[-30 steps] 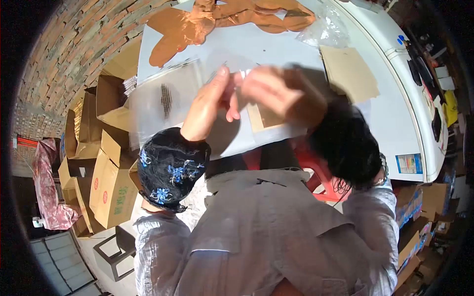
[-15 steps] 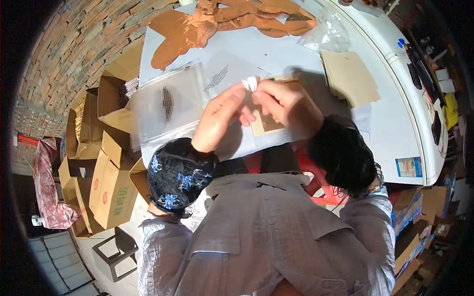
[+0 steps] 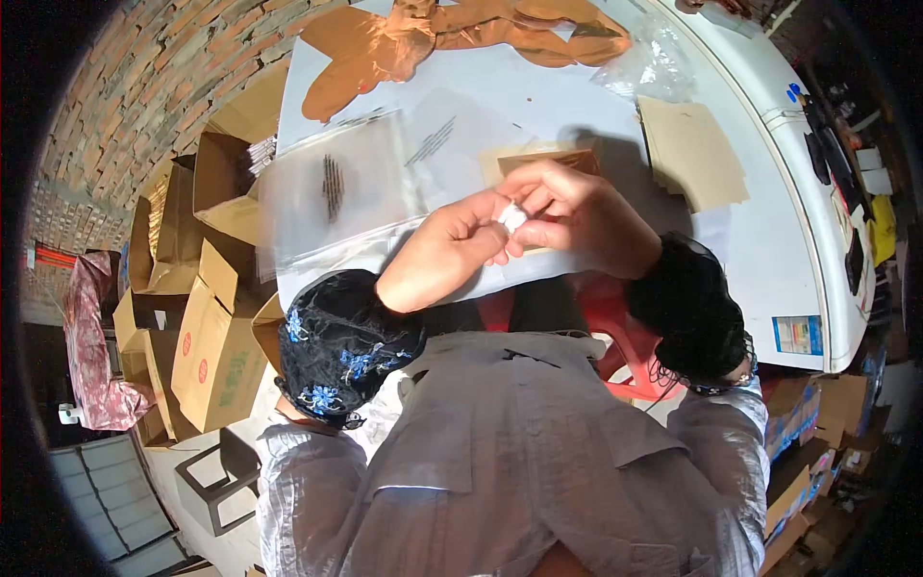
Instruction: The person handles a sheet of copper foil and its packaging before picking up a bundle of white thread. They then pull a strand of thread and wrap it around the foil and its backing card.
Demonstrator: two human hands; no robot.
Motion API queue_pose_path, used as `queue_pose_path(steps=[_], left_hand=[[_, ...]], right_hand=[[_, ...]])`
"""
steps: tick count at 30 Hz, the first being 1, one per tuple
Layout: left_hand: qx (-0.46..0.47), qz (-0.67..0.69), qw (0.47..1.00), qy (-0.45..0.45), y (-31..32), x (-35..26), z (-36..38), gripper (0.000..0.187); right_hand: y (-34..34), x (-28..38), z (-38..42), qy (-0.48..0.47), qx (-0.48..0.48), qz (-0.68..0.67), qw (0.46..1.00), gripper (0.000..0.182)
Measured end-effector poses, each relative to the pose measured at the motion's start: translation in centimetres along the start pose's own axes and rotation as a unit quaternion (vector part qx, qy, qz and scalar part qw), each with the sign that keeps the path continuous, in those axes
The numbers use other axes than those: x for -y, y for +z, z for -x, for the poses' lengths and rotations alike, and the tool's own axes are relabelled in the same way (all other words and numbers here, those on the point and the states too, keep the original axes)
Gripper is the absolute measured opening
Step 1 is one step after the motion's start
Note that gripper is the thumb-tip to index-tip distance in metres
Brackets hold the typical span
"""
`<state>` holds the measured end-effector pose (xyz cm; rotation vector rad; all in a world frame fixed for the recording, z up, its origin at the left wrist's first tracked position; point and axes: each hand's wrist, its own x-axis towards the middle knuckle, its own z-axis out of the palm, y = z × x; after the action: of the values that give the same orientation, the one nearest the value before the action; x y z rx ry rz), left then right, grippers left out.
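My left hand [image 3: 442, 248] and my right hand [image 3: 586, 216] meet over the near part of the white table [image 3: 471, 96]. A small crumpled white strip [image 3: 512, 217] is pinched between the fingertips of both hands, close to the left fingers; its material is too small to make out. Under and behind the right hand lies a brown flat piece [image 3: 558, 162] on a beige sheet, partly covered by the hand. Left of my hands are clear plastic bags [image 3: 361, 163] with dark printed lines.
Shiny copper-coloured sheets [image 3: 370, 43] and a crumpled clear plastic bag [image 3: 654, 62] lie at the table's far side. Beige card sheets [image 3: 687, 149] are at right. Open cardboard boxes [image 3: 216, 332] stand left, beside a brick wall [image 3: 144, 96]. A white appliance-like body [image 3: 788, 260] borders the right.
Both hands have come down a little toward me, with the white strip now lower between them. Earlier it sat around the left fingertips; now fingers of both hands close in on it.
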<state>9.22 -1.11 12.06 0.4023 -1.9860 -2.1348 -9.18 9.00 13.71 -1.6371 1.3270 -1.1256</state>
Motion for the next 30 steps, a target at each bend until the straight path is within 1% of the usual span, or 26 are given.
queue_pose_path(steps=[1,4,7,9,10,13,16,17,18,19,20,21,22,23,24,25,27,29,30], left_hand=[[0.015,-0.003,1.0,-0.012,0.1,-0.3,0.2,0.015],[0.038,0.046,0.998,-0.035,0.7,-0.7,0.7,0.016],[0.042,0.086,0.994,-0.052,1.2,-0.7,1.0,0.017],[0.035,0.093,0.994,-0.052,1.3,0.4,1.1,0.019],[0.003,0.115,0.992,-0.051,1.9,1.0,1.3,0.015],[-0.056,0.079,0.995,0.0,3.1,2.4,1.4,0.014],[-0.083,0.048,0.995,-0.012,3.6,3.1,1.6,0.011],[-0.093,0.041,0.995,-0.014,3.8,3.3,1.8,0.011],[-0.084,0.043,0.995,-0.024,4.1,3.1,2.0,0.01],[-0.072,0.036,0.997,-0.017,4.2,3.2,2.1,0.009],[-0.069,0.036,0.997,-0.014,4.4,3.2,2.3,0.008],[-0.065,0.035,0.997,-0.012,4.7,3.2,2.5,0.008],[-0.069,-0.005,0.997,0.022,5.1,3.2,2.5,0.009],[-0.061,-0.002,0.998,0.015,5.1,3.1,2.9,0.01],[-0.048,0.004,0.999,0.007,5.2,2.7,3.2,0.011],[-0.03,0.008,1.0,-0.002,5.2,2.5,3.4,0.011],[0.003,-0.052,0.997,0.055,4.9,3.4,4.0,0.016],[-0.013,-0.01,0.999,0.029,5.5,3.9,4.9,0.017],[-0.004,-0.008,1.0,0.026,5.7,4.0,5.3,0.018]], right_hand=[[-0.1,-0.2,0.2,0.006,0.008,0.003,1.0,0.025],[-1.0,0.5,0.5,0.088,0.085,-0.147,0.982,0.028],[-0.6,-1.0,1.0,0.114,0.107,-0.236,0.959,0.03],[0.1,-1.2,1.4,0.119,0.091,-0.261,0.954,0.029],[0.4,-1.3,1.6,0.121,0.083,-0.273,0.951,0.028],[1.0,-1.8,1.8,0.131,0.062,-0.24,0.96,0.026],[1.6,-2.9,2.5,0.12,0.024,-0.189,0.974,0.026],[1.6,-3.2,2.6,0.107,0.027,-0.171,0.979,0.027],[1.5,-3.5,2.8,0.094,0.031,-0.153,0.983,0.028],[1.4,-3.8,2.9,0.081,0.036,-0.135,0.987,0.028],[1.3,-4.0,3.1,0.098,0.045,-0.144,0.984,0.03],[1.3,-3.6,3.0,0.086,0.051,-0.109,0.989,0.028],[1.0,-2.8,3.1,0.074,0.054,-0.074,0.993,0.026],[1.0,-2.4,3.3,0.064,0.055,-0.037,0.996,0.025],[1.3,-2.2,3.5,0.056,0.038,-0.052,0.996,0.023],[1.4,-2.0,3.7,0.03,0.048,-0.04,0.998,0.024],[1.8,-1.6,4.3,-0.015,0.052,-0.021,0.998,0.025],[3.0,-1.8,5.0,-0.039,0.039,-0.033,0.998,0.024],[3.6,-2.3,5.7,-0.046,0.024,-0.044,0.998,0.025]])
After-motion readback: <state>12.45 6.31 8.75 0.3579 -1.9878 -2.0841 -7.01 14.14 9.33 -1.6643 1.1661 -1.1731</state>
